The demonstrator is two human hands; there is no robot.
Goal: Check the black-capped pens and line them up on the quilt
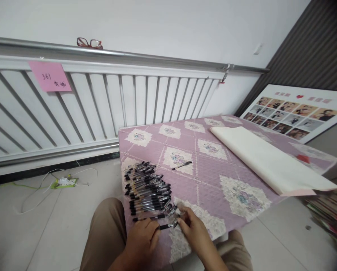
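At near table edge, left hand and right hand work one black pen between them. Left fingers curl over the barrel, pinching it; right fingertips close on the cap end with the metal clip. Pen lies roughly level, just above the purple quilted cloth, touching or nearly touching it, can't tell which.

Handling call: pen is light, stiff, smooth plastic, likely a bit slippery. Best grip is mid-barrel with one hand, cap at the clip with the other; clip is the bendable part.

Just beyond the hands: pile of pens, same type, lying mostly parallel in a loose heap. One stray pen sits apart, further in. Cream folded sheet lies well off to the right. Behind the table: white radiator with pink note; red glasses on the rail above.
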